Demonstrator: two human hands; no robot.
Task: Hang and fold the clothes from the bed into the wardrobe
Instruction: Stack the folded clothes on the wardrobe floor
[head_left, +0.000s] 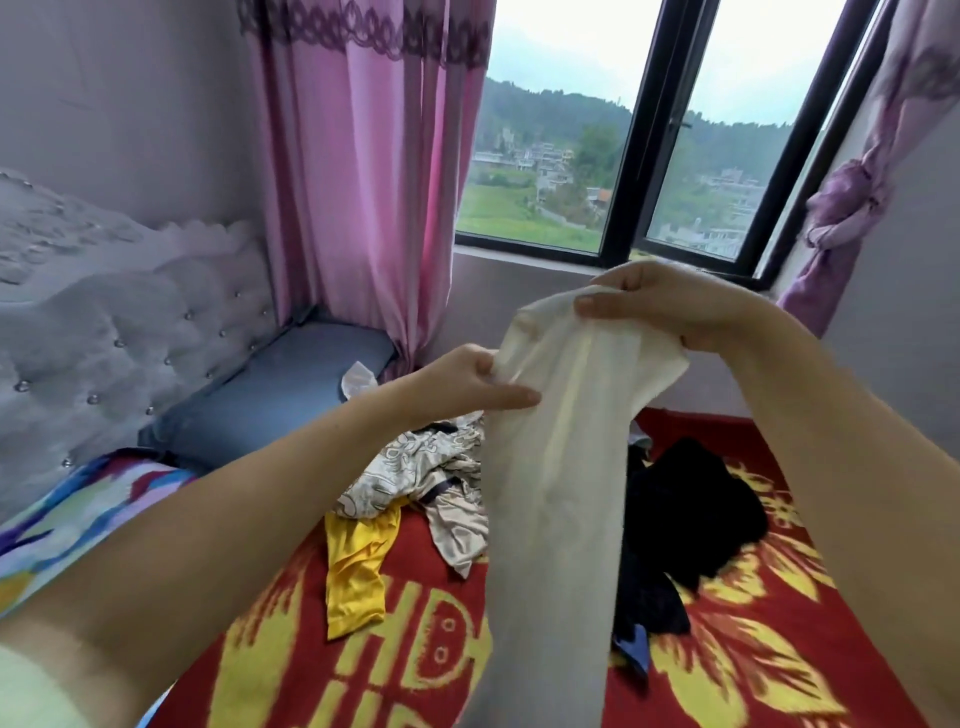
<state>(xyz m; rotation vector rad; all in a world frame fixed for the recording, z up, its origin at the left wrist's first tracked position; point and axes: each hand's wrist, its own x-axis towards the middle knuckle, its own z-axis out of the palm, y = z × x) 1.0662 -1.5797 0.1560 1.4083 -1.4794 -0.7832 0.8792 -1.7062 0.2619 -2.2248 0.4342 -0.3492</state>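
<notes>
A long cream garment (556, 467) hangs in the air in front of me, above the bed. My left hand (475, 382) pinches its upper left edge. My right hand (660, 306) grips its top from the right, thumb over the cloth. Under it, a red and yellow blanket (415, 649) covers the bed. On the blanket lie a yellow garment (356, 577), a beige patterned garment (426, 478) and a pile of black clothes (685, 514). No wardrobe is in view.
A grey tufted headboard (104, 332) and a blue-grey pillow (280, 384) stand to the left. Pink curtains (363, 182) hang beside a dark-framed window (628, 156). A tied purple curtain (841, 208) hangs at the right wall.
</notes>
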